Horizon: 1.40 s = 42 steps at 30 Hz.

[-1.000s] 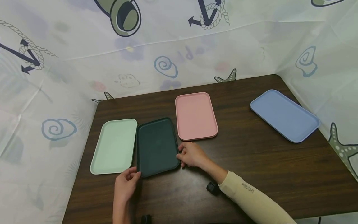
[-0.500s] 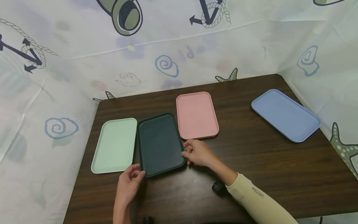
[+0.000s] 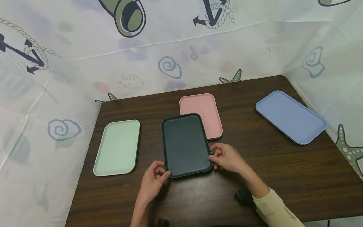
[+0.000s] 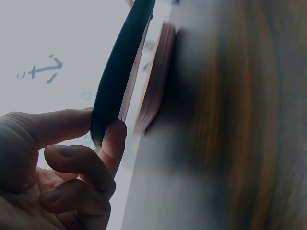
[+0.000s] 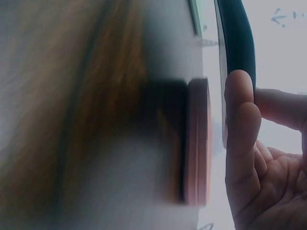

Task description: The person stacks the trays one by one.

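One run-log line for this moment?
left hand: pinches dark green rectangular tray | right hand: pinches same tray | tray: held above brown table, overlapping pink rectangular tray in head view

and here, up the arm from my right hand (image 3: 228, 157), a short line of dark lettering (image 3: 290, 215) on my pale sleeve (image 3: 273, 206), too small to read for sure, far beyond that hand, a faint d-shaped mark (image 3: 193, 55) on the patterned backdrop (image 3: 249, 47)

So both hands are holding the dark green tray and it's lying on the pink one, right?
Not quite: the left hand and right hand do hold the dark green tray, but above the pink tray, not lying on it; the right wrist view shows a gap between the trays.
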Available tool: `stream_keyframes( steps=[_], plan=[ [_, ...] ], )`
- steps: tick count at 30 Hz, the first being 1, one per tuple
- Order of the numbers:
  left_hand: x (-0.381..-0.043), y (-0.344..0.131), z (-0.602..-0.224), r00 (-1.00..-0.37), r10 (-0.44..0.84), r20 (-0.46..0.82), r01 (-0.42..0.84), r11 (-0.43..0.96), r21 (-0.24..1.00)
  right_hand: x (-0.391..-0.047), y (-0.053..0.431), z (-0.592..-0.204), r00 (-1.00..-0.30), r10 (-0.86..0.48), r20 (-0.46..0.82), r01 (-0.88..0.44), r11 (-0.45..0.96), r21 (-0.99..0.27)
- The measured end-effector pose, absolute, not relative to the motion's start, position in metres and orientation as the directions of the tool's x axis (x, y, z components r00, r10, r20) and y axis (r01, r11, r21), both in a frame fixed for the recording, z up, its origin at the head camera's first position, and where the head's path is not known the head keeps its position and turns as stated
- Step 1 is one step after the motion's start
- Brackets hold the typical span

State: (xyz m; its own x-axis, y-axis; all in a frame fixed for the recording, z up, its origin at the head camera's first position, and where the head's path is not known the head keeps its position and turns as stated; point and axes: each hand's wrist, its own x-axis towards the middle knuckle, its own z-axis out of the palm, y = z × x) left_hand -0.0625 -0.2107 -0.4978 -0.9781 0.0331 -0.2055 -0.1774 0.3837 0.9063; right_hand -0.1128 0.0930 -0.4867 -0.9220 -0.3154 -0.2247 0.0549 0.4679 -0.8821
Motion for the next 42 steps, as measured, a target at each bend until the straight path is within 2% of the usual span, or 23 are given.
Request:
stream_keyframes(
  steps=[7, 16, 34, 42],
  plan=[
    [-0.066, -0.191, -0.503, -0.97, 0.149, -0.191, -0.13, 0.348, 0.928, -0.099, 0.121, -0.495, -0.926, -0.281, -0.253, 0.116, 0.425, -0.898],
    [-0.076, -0.177, -0.513, -0.964, 0.209, -0.166, -0.077, 0.38, 0.922, -0.1, 0.136, -0.499, -0.929, -0.264, -0.258, 0.129, 0.422, -0.897],
    [-0.094, -0.163, -0.508, -0.982, 0.169, -0.087, 0.033, 0.603, 0.797, -0.117, 0.146, -0.502, -0.943, -0.215, -0.252, 0.146, 0.414, -0.898],
    [-0.103, -0.156, -0.504, -0.992, 0.124, 0.02, 0.102, 0.702, 0.705, -0.126, 0.144, -0.502, -0.957, -0.171, -0.233, 0.14, 0.428, -0.893]
  ],
)
